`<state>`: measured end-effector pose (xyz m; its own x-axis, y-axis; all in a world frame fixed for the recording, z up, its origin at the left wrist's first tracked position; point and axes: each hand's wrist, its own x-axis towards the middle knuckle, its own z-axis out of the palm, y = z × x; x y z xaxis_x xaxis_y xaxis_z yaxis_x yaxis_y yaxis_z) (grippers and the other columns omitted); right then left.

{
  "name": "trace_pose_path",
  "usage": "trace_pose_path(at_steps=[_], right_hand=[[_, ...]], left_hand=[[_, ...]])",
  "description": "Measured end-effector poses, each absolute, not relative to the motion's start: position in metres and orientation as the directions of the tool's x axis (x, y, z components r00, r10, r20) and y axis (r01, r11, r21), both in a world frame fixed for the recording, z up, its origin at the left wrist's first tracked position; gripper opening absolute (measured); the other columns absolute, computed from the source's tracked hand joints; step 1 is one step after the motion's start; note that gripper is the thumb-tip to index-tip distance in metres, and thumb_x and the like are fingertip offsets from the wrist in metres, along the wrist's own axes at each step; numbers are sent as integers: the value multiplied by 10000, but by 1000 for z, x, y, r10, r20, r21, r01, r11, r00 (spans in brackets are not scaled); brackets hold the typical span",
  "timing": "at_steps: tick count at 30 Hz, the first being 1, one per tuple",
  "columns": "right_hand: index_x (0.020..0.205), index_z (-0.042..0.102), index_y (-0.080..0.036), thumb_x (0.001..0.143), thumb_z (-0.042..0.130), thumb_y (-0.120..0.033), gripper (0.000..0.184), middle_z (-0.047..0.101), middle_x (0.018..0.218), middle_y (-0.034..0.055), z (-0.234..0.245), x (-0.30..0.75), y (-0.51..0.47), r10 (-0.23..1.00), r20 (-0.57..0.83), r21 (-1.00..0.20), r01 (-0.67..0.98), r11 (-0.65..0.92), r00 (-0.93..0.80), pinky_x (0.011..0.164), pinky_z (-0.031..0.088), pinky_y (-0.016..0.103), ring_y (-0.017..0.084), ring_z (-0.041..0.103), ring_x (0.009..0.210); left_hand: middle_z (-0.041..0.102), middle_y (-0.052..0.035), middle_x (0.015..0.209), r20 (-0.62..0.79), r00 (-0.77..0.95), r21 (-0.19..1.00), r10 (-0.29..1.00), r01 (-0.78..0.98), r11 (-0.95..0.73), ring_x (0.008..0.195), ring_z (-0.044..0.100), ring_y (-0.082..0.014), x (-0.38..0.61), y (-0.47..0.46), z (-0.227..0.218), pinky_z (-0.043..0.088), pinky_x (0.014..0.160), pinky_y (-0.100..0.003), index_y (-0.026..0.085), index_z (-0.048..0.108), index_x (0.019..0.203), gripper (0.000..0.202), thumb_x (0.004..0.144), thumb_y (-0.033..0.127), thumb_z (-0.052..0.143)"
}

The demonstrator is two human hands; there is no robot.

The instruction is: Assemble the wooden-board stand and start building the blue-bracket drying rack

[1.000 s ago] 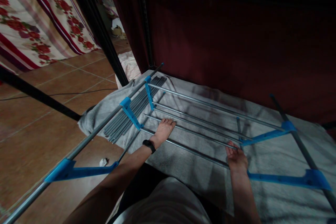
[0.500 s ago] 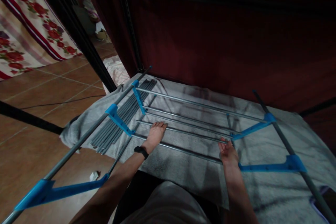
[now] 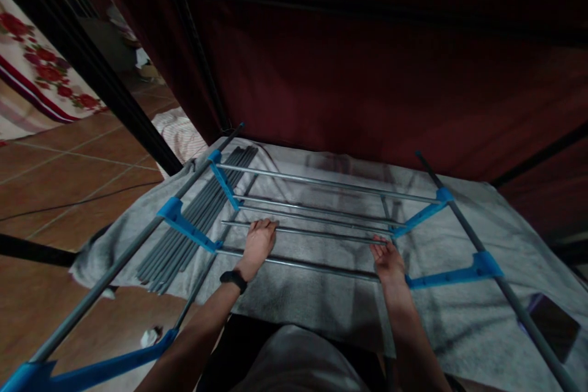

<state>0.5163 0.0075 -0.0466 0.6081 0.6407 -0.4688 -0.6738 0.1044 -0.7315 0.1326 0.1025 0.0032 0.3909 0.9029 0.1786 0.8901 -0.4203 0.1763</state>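
A loose grey metal rod (image 3: 321, 234) lies across both my hands, level over the blanket. My left hand (image 3: 260, 242), palm down and with a black band on the wrist, is closed around its left part. The fingers of my right hand (image 3: 388, 260), turned palm up, hold the rod's right end. Around it stands a rack frame of grey tubes with blue plastic brackets, among them a left bracket (image 3: 189, 226) and a right bracket (image 3: 454, 273). A fixed crossbar (image 3: 316, 267) runs nearer to me, and another crossbar (image 3: 331, 182) runs farther off.
Several loose grey rods (image 3: 197, 220) lie in a bundle on the grey blanket (image 3: 316, 300) at left. A dark flat object with a purple edge (image 3: 551, 324) rests at right. Black posts (image 3: 124, 79) and a dark red curtain (image 3: 321, 79) border the blanket; tiled floor (image 3: 92, 159) lies to the left.
The camera view has shifted to the right, so the rack appears farther left and the dark flat object shows more. Both hands keep hold of the same rod, with little movement relative to the rack.
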Motion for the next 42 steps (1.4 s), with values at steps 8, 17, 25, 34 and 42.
trace_pose_path(at_steps=[8, 17, 25, 34, 42], right_hand=[[854, 572, -208, 832, 633, -259, 83, 702, 802, -44, -45, 511, 8, 642, -444, -751, -650, 114, 625, 722, 582, 208, 91, 697, 769], [802, 529, -211, 778, 722, -354, 241, 639, 641, -89, -48, 513, 10, 607, -460, -747, -652, 130, 648, 687, 589, 221, 84, 679, 621], [821, 574, -198, 783, 661, -259, 112, 694, 761, -46, -47, 513, 10, 605, -461, -732, -663, 155, 650, 700, 587, 226, 93, 696, 723], [816, 599, -205, 740, 719, -241, 146, 709, 807, -29, -42, 511, 2, 656, -431, -718, -676, 167, 620, 759, 594, 246, 106, 703, 792], [886, 624, -200, 845, 676, -282, 106, 711, 804, -25, -29, 507, 1, 654, -453, -669, -716, 200, 606, 762, 593, 240, 94, 695, 761]], left_hand=[[665, -97, 1068, 188, 325, 184, 927, 915, -358, 1030, 589, -233, 131, 102, 3, 367, 1009, -402, 191, 678, 1056, 265, 897, 171, 466], [675, -94, 1034, 245, 235, 181, 941, 942, -283, 1028, 579, -257, 129, 100, 1, 338, 1022, -440, 207, 688, 1045, 318, 866, 123, 438], [684, -107, 996, 238, 142, 145, 961, 973, -180, 1035, 567, -293, 126, 99, 5, 316, 990, -503, 191, 679, 988, 292, 865, 135, 420], [661, -128, 1069, 268, 96, 81, 958, 989, -122, 1078, 543, -315, 87, 105, 12, 278, 1026, -539, 176, 671, 1053, 323, 859, 146, 414], [629, -118, 1131, 292, 61, 54, 954, 995, -80, 1089, 516, -303, 71, 93, 9, 276, 1052, -529, 168, 640, 1145, 355, 903, 203, 382]])
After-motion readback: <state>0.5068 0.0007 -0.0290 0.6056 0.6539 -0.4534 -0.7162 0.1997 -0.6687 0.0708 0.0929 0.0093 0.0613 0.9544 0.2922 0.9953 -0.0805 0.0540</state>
